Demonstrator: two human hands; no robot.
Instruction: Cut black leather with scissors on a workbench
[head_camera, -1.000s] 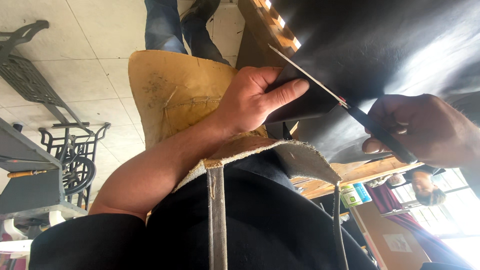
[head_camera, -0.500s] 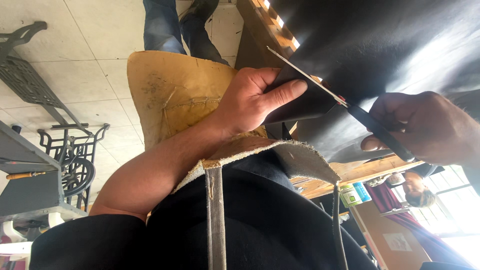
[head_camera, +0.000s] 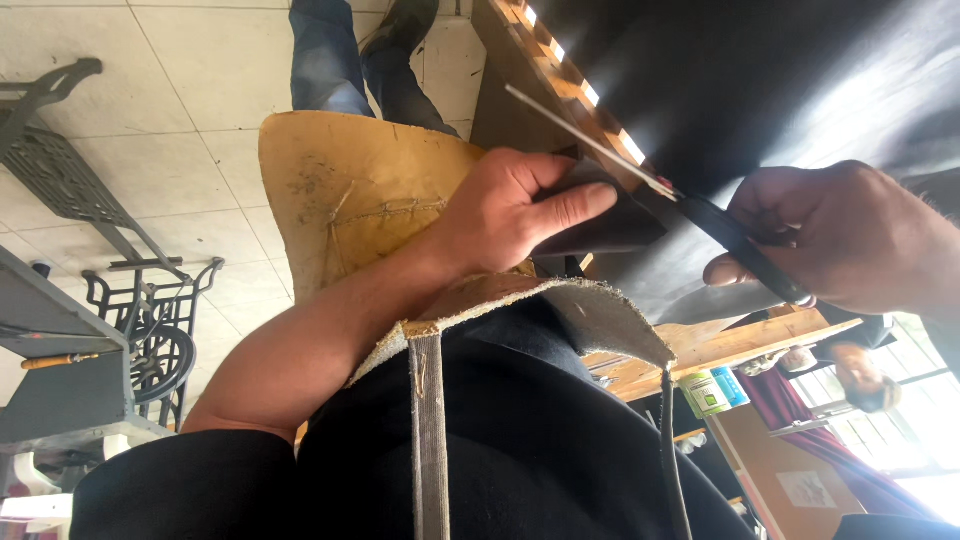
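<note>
- The left hand (head_camera: 500, 215) lies flat on a sheet of black leather (head_camera: 780, 90), its fingers (head_camera: 570, 205) spread a little and pressing a folded corner of the sheet down at the edge of the wooden counter (head_camera: 560, 70).
- The right hand (head_camera: 850, 240) has its fingers closed around the dark handle of a long, thin blade (head_camera: 590, 142); the metal runs slantwise across the sheet's edge, just above the left hand's fingertips.
- Judging by how things lie, the cut or trim along that edge is under way, not finished: the blade sits partway along, and most of the large sheet lies uncut over the counter.
- A worn tan leather apron (head_camera: 350, 200) with a stitched patch covers the person's lap, under the left forearm.
- The floor (head_camera: 180, 80) is pale tile; a black cast-iron sewing-machine stand (head_camera: 150, 320) stands at the left.
- Another person's legs in blue jeans (head_camera: 330, 60) stand beyond the apron.
- A small can with a blue and green label (head_camera: 710, 392) sits low at the right, near a bright window.
</note>
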